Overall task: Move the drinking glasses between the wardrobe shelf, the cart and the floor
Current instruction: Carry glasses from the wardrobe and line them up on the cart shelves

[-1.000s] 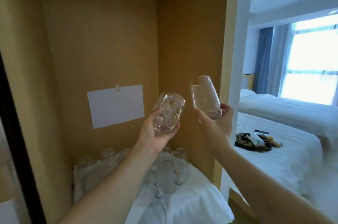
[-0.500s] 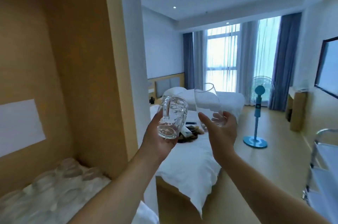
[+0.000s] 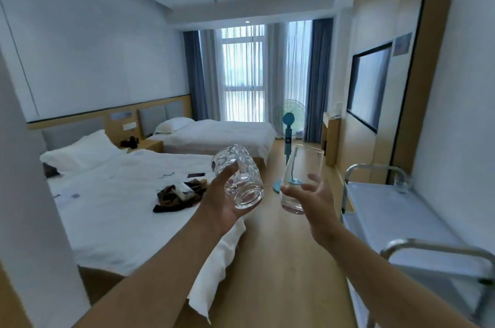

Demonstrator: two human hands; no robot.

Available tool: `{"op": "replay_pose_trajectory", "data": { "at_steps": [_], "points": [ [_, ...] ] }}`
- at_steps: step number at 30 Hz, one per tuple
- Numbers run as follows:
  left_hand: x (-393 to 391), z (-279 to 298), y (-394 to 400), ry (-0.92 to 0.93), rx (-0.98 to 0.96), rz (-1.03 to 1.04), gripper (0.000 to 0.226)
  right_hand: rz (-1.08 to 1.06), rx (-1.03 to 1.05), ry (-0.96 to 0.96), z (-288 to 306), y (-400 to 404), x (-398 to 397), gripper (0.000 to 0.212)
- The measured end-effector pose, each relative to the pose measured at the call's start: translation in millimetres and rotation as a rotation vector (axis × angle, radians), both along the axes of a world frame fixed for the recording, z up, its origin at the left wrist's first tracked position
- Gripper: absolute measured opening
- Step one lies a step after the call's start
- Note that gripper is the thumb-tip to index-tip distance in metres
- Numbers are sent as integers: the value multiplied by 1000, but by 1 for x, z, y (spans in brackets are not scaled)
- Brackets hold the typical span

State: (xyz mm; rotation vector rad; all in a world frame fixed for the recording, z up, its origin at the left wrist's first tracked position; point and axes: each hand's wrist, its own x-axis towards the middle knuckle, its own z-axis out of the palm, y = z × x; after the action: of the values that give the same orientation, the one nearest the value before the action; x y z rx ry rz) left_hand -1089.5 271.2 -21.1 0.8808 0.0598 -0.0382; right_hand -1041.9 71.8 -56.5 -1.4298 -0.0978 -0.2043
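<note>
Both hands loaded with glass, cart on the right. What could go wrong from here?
1. The left hand holds the handled glass mug tipped on its side, with the fingers around its body rather than through the handle; it might slip.
2. The right hand holds the tall glass low near its base, so it could tip.
3. The two glasses are close together and could knock; the cart has raised metal rails that the glasses could clip when set down.

Both bare arms reach forward, the left hand (image 3: 222, 201) and right hand (image 3: 313, 199) each curled round a glass.
</note>
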Motion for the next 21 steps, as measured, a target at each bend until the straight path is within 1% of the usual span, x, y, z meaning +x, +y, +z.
{"op": "replay_pose_trajectory", "data": {
  "at_steps": [2,4,5,7,9,11,13,16,20,21],
  "points": [
    [22,-7,-20,37,36,-17,77,-28,-14,17,-7,-20,13,99],
    [42,-16,-37,65,75,-60,80,-78,-5,43,-14,-35,25,106],
    [53,-20,-44,78,103,-78,82,-97,8,61,-18,-41,31,105],
    [75,-28,-56,85,167,-98,85,-125,29,99,-26,-52,43,94],
    [100,-37,-66,66,239,-99,80,-162,34,121,-37,-63,58,86],
    [127,-48,-74,27,299,-124,71,-207,6,136,-48,-73,73,87],
    [148,-54,-79,-14,331,-161,70,-233,-37,147,-54,-81,86,90],
    [192,-63,-84,-44,356,-197,78,-293,-60,161,-63,-90,115,88],
    [252,-69,-89,-58,420,-253,102,-384,-77,171,-67,-89,161,89],
    [266,-69,-89,-62,431,-260,104,-400,-84,176,-67,-88,171,89]
  ]
}}
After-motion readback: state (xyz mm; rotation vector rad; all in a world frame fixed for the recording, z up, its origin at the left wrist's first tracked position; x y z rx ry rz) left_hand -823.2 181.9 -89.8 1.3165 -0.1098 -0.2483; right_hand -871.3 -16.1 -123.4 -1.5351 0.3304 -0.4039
